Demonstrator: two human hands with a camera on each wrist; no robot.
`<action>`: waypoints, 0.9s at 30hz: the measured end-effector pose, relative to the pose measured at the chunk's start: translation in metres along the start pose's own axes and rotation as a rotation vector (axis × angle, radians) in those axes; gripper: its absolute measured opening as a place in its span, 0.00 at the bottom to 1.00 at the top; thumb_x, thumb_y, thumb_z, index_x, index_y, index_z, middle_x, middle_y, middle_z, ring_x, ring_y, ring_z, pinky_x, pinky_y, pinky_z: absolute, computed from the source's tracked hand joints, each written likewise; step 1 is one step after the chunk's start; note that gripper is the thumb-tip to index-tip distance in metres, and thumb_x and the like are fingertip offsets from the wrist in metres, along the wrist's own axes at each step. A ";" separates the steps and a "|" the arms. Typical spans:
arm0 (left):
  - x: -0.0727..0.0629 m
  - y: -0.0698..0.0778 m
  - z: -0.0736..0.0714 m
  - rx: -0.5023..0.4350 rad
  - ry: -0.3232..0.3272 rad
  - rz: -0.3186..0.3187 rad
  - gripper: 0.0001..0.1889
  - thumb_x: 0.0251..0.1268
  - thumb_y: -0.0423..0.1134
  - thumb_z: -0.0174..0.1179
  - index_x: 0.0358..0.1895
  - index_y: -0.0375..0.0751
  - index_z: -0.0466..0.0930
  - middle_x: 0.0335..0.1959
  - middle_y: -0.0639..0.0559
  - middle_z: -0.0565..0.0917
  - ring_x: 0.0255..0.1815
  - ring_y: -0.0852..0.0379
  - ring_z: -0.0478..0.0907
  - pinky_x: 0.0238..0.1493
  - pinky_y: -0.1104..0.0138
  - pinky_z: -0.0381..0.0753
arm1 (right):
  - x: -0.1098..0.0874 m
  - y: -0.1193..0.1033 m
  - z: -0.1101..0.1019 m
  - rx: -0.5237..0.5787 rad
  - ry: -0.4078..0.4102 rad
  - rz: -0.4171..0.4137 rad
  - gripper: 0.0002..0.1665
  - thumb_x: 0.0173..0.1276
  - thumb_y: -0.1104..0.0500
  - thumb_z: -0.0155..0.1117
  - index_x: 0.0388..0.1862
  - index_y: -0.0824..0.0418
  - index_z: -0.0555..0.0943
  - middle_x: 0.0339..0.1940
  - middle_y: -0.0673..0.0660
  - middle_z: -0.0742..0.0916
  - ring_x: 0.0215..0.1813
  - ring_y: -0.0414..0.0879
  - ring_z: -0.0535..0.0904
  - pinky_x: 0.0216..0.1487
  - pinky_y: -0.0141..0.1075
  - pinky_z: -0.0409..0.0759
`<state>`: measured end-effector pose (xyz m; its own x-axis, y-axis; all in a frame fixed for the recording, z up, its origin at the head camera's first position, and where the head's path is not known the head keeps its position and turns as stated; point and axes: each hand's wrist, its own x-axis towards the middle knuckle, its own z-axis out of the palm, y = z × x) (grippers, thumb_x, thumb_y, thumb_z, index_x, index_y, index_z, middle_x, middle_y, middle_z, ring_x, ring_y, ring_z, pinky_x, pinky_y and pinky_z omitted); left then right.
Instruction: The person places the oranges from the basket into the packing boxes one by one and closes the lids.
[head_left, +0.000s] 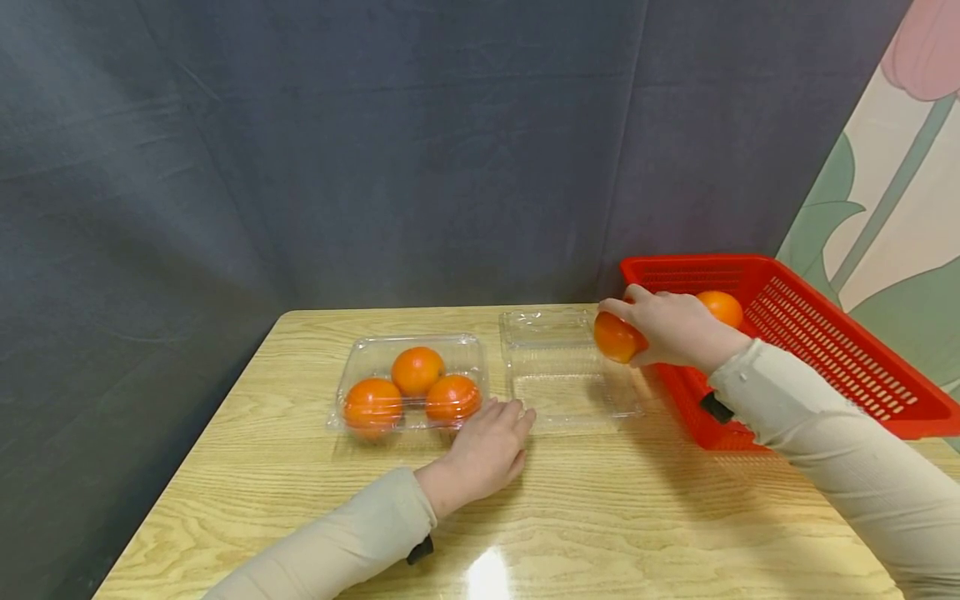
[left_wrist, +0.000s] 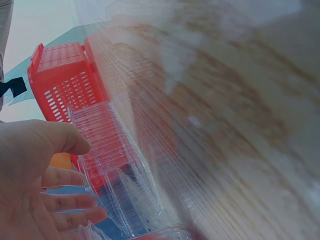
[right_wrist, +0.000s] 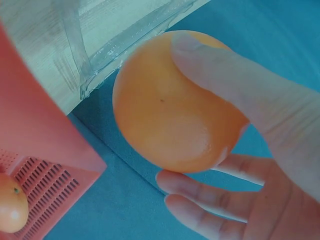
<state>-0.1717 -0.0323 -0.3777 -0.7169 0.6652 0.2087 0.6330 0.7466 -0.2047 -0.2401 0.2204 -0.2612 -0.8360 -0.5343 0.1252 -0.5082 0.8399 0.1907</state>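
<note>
My right hand point(head_left: 671, 327) grips an orange point(head_left: 618, 336) above the right side of an open clear plastic container point(head_left: 558, 392), beside the red basket. In the right wrist view the held orange point(right_wrist: 175, 105) sits between thumb and fingers. My left hand point(head_left: 483, 450) is near the table, its fingers extended at the right front corner of a second clear container point(head_left: 352, 371). Three oranges point(head_left: 417, 371) lie inside that second container. Whether the left fingers touch its edge, I cannot tell. In the left wrist view the left hand point(left_wrist: 35, 180) appears with spread fingers, holding nothing.
The red basket point(head_left: 840, 333) stands on the table's right, with another orange point(head_left: 720, 308) inside. A dark curtain point(head_left: 450, 150) hangs behind the wooden table point(head_left: 600, 525). A flower-patterned surface point(head_left: 907, 183) is at the far right.
</note>
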 end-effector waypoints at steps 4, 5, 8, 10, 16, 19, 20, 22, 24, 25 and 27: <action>0.000 0.000 0.000 -0.004 0.014 0.004 0.26 0.61 0.46 0.60 0.61 0.41 0.71 0.51 0.48 0.77 0.54 0.53 0.77 0.63 0.61 0.73 | 0.000 -0.002 0.002 -0.003 0.003 -0.010 0.40 0.37 0.53 0.81 0.53 0.52 0.74 0.35 0.56 0.76 0.24 0.48 0.74 0.22 0.40 0.76; 0.000 0.000 0.000 -0.006 0.016 0.005 0.26 0.61 0.46 0.60 0.61 0.41 0.71 0.51 0.48 0.77 0.54 0.53 0.77 0.62 0.61 0.73 | 0.000 -0.003 0.003 -0.005 0.004 -0.015 0.40 0.37 0.53 0.81 0.53 0.52 0.74 0.35 0.56 0.77 0.24 0.48 0.74 0.22 0.40 0.76; 0.000 0.000 0.000 -0.007 0.021 0.008 0.26 0.60 0.46 0.60 0.61 0.41 0.72 0.51 0.48 0.77 0.53 0.53 0.78 0.62 0.61 0.74 | -0.001 -0.004 0.004 -0.009 -0.001 -0.021 0.40 0.37 0.53 0.81 0.53 0.52 0.74 0.35 0.55 0.77 0.24 0.48 0.73 0.22 0.39 0.76; 0.000 0.000 0.000 -0.005 0.016 0.007 0.26 0.61 0.47 0.59 0.61 0.41 0.72 0.51 0.48 0.77 0.54 0.53 0.78 0.62 0.61 0.73 | 0.000 -0.005 0.004 -0.005 -0.008 -0.023 0.41 0.37 0.53 0.81 0.53 0.51 0.74 0.35 0.55 0.77 0.24 0.48 0.74 0.22 0.39 0.76; -0.001 0.000 0.000 0.002 0.013 0.002 0.26 0.61 0.47 0.59 0.61 0.42 0.71 0.52 0.48 0.77 0.54 0.53 0.78 0.63 0.61 0.73 | 0.001 -0.010 0.007 0.006 -0.024 -0.034 0.39 0.38 0.52 0.81 0.52 0.51 0.74 0.35 0.56 0.76 0.24 0.48 0.74 0.22 0.38 0.76; -0.001 0.000 0.000 0.006 0.016 0.003 0.26 0.61 0.47 0.59 0.61 0.42 0.71 0.51 0.49 0.77 0.54 0.54 0.78 0.63 0.61 0.73 | 0.001 -0.012 0.010 0.000 -0.017 -0.051 0.39 0.38 0.51 0.81 0.51 0.52 0.74 0.34 0.55 0.76 0.23 0.47 0.74 0.22 0.38 0.76; -0.001 0.000 0.000 0.007 0.017 0.003 0.26 0.61 0.47 0.59 0.61 0.42 0.71 0.51 0.49 0.77 0.54 0.54 0.78 0.63 0.61 0.73 | 0.001 -0.012 0.011 -0.001 -0.013 -0.056 0.38 0.38 0.50 0.81 0.51 0.52 0.74 0.34 0.55 0.76 0.23 0.47 0.74 0.21 0.38 0.76; -0.001 0.000 0.000 0.010 0.017 0.003 0.26 0.61 0.47 0.59 0.61 0.42 0.71 0.51 0.49 0.77 0.54 0.54 0.78 0.63 0.61 0.73 | 0.002 -0.013 0.013 0.000 -0.004 -0.065 0.38 0.38 0.50 0.81 0.50 0.52 0.74 0.34 0.55 0.76 0.23 0.47 0.74 0.22 0.38 0.77; -0.001 0.000 0.001 0.008 0.014 0.002 0.26 0.61 0.47 0.59 0.61 0.42 0.71 0.51 0.49 0.77 0.54 0.54 0.78 0.63 0.61 0.73 | 0.002 -0.014 0.015 0.004 0.004 -0.073 0.38 0.37 0.51 0.81 0.50 0.52 0.74 0.34 0.55 0.76 0.23 0.47 0.74 0.22 0.39 0.77; -0.001 0.000 0.001 0.008 0.013 0.001 0.26 0.61 0.47 0.59 0.61 0.42 0.71 0.51 0.49 0.77 0.54 0.54 0.78 0.63 0.61 0.73 | 0.002 -0.015 0.016 0.005 0.007 -0.074 0.38 0.37 0.51 0.81 0.50 0.52 0.74 0.34 0.55 0.77 0.23 0.48 0.74 0.22 0.40 0.77; -0.001 0.000 0.001 0.004 0.011 0.002 0.26 0.61 0.47 0.59 0.61 0.42 0.71 0.51 0.49 0.77 0.54 0.54 0.78 0.63 0.61 0.73 | 0.002 -0.016 0.017 0.010 0.011 -0.075 0.38 0.37 0.50 0.81 0.50 0.52 0.74 0.35 0.55 0.77 0.24 0.48 0.75 0.23 0.40 0.77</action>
<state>-0.1708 -0.0331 -0.3785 -0.7124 0.6667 0.2192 0.6330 0.7453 -0.2093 -0.2373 0.2077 -0.2807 -0.7929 -0.5970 0.1217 -0.5717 0.7981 0.1906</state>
